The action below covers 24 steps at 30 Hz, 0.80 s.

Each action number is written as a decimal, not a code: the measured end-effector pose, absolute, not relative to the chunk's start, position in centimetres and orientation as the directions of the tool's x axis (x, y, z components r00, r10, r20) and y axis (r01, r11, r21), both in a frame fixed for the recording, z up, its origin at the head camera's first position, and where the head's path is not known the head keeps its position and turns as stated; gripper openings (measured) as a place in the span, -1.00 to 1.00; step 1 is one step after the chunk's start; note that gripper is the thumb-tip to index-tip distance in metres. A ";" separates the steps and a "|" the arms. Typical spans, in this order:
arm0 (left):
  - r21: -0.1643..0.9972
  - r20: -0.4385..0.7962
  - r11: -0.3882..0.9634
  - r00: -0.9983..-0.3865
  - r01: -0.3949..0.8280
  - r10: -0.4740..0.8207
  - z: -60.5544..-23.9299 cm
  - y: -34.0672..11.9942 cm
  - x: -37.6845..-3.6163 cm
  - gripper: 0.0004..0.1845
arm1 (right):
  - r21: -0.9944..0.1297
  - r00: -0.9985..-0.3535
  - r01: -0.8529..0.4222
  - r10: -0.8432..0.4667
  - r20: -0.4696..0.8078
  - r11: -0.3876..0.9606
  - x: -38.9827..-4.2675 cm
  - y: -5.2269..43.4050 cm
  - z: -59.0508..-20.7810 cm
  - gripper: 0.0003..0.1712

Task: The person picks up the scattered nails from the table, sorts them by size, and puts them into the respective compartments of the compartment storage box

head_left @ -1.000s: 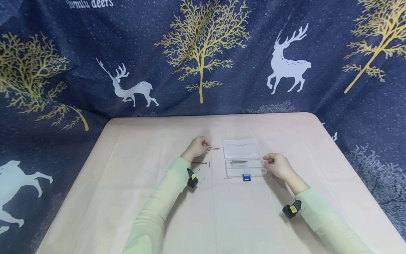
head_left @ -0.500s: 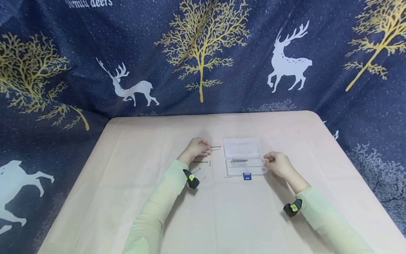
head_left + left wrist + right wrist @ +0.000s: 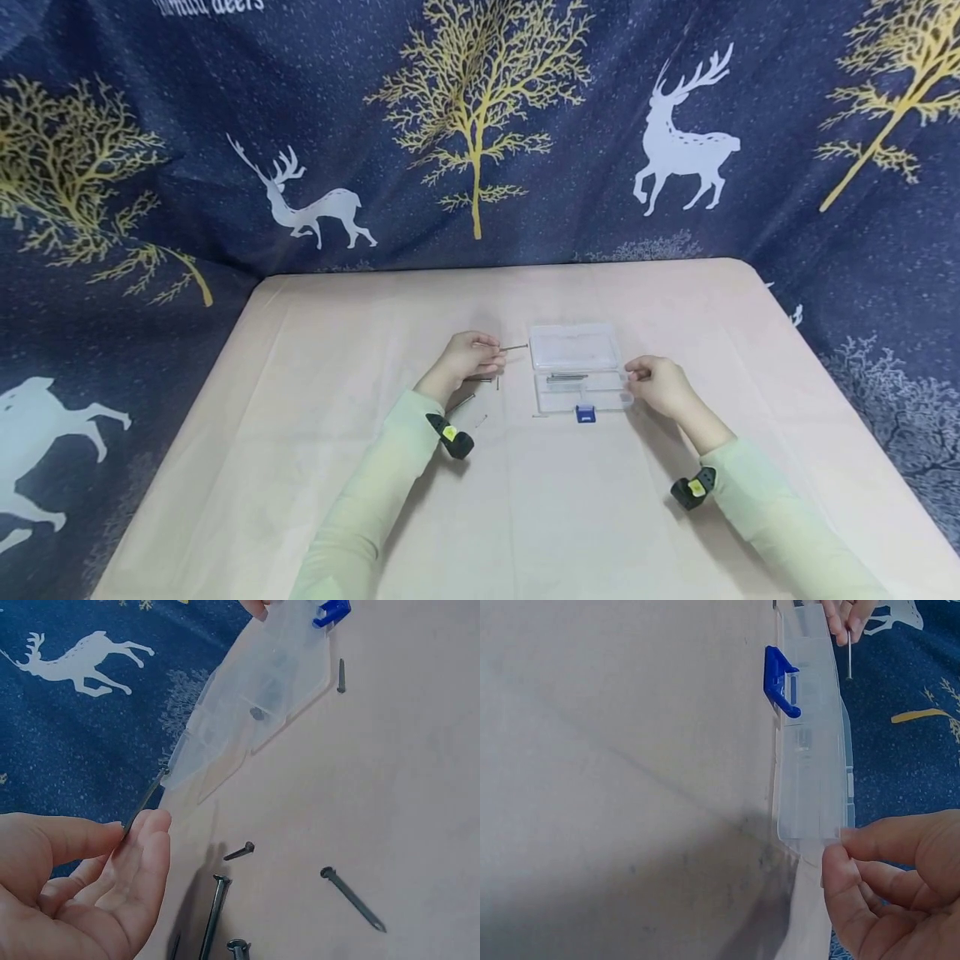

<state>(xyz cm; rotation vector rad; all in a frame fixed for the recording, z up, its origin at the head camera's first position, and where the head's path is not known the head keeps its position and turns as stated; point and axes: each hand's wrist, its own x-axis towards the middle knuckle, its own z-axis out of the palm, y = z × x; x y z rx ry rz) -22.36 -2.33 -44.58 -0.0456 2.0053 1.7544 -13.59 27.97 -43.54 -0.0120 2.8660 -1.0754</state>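
While pinched in left grip (image 3: 468, 358), nail (image 3: 514, 347) beside open box (image 3: 573, 367)

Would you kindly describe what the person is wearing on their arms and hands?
Both arms wear long, pale green sleeves reaching the wrists. A small black device with a yellow mark is strapped at each wrist: left, right. The left hand and right hand are bare.

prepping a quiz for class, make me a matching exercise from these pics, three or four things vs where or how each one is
1 left hand
2 right hand
3 blue latch
4 loose nails

a lying on the table
b steadies the clear box by its end
c on the box's near edge
d pinches one nail

Pairs: 1-d, 2-b, 3-c, 4-a
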 end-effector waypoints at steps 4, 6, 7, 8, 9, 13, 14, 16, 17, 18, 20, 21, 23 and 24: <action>0.931 -0.362 0.154 -0.888 -0.330 0.284 -44.5 -2.5 -21.9 -0.72 | -0.654 -0.996 0.028 -0.037 -0.084 0.756 -13.6 27.9 -43.6 -0.66; 0.934 -0.357 0.141 -0.886 -0.329 0.297 -44.0 -2.5 -21.6 -0.70 | -0.654 -0.995 0.033 -0.036 -0.093 0.756 -13.6 27.9 -43.6 -0.65; 0.936 -0.350 0.138 -0.888 -0.323 0.298 -43.9 -2.4 -21.4 -0.69 | -0.652 -0.995 0.036 -0.036 -0.097 0.757 -13.6 27.9 -43.6 -0.65; 0.938 -0.346 0.131 -0.890 -0.321 0.296 -43.8 -2.3 -21.3 -0.69 | -0.651 -0.994 0.039 -0.036 -0.101 0.758 -13.6 27.9 -43.5 -0.65; 0.939 -0.342 0.127 -0.893 -0.319 0.293 -43.7 -2.2 -21.2 -0.70 | -0.652 -0.994 0.040 -0.036 -0.103 0.757 -13.6 27.9 -43.5 -0.64; 0.946 -0.321 0.145 -0.908 -0.291 0.269 -44.0 -1.5 -21.0 -0.75 | -0.648 -0.993 0.047 -0.033 -0.110 0.760 -13.6 27.9 -43.3 -0.64; 0.947 -0.316 0.153 -0.910 -0.283 0.267 -44.0 -1.4 -20.9 -0.77 | -0.647 -0.994 0.046 -0.032 -0.109 0.761 -13.6 27.8 -43.3 -0.64; 0.950 -0.303 0.164 -0.913 -0.266 0.273 -44.1 -1.0 -20.8 -0.78 | -0.646 -0.994 0.045 -0.033 -0.108 0.762 -13.6 27.8 -43.3 -0.64; 0.951 -0.297 0.174 -0.914 -0.256 0.277 -44.1 -0.8 -20.7 -0.79 | -0.647 -0.994 0.044 -0.034 -0.107 0.761 -13.6 27.8 -43.3 -0.64; 0.951 -0.293 0.182 -0.914 -0.249 0.281 -44.1 -0.6 -20.6 -0.79 | -0.648 -0.994 0.044 -0.034 -0.107 0.761 -13.6 27.8 -43.3 -0.64; 0.952 -0.287 0.194 -0.913 -0.237 0.291 -44.1 -0.2 -20.5 -0.79 | -0.648 -0.994 0.042 -0.034 -0.104 0.761 -13.6 27.8 -43.3 -0.65; 0.952 -0.284 0.201 -0.912 -0.231 0.297 -44.1 0.1 -20.5 -0.79 | -0.649 -0.994 0.041 -0.034 -0.102 0.760 -13.6 27.8 -43.4 -0.65; 0.951 -0.282 0.215 -0.909 -0.222 0.308 -44.0 0.5 -20.4 -0.78 | -0.647 -0.994 0.037 -0.036 -0.099 0.762 -13.6 27.8 -43.3 -0.65; 0.951 -0.280 0.218 -0.907 -0.218 0.314 -44.0 0.7 -20.4 -0.78 | -0.646 -0.995 0.035 -0.036 -0.097 0.762 -13.6 27.8 -43.4 -0.65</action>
